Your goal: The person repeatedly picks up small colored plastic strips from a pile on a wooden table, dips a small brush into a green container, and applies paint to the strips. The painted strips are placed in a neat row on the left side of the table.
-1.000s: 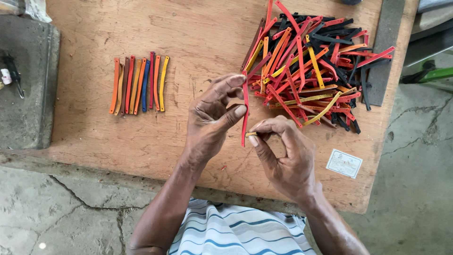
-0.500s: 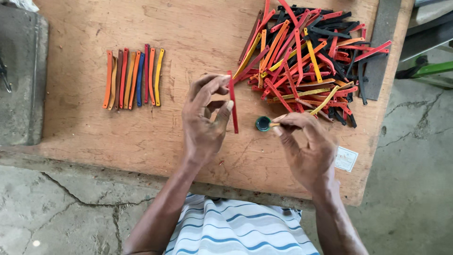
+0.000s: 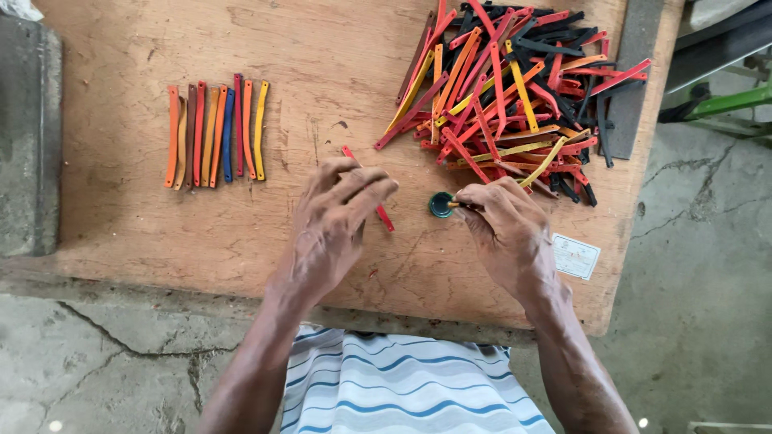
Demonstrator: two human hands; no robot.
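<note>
Red strip (image 3: 378, 210) under left hand (image 3: 334, 217), right hand (image 3: 503, 221) beside small round cap (image 3: 441, 205)

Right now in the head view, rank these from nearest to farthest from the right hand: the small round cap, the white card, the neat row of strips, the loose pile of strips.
From the right hand:
1. Small round cap, at its fingertips, on the left.
2. White card, just right of the wrist; the loose pile of strips above the fingers is too close to call against it.
3. Neat row of strips, far left, beyond the left hand.

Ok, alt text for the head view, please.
Seen from above, the left hand presses a red strip onto a wooden table, while the right hand holds a thin tool at a small dark round cap. A jumbled strip pile lies beyond; a neat strip row lies left.
</note>
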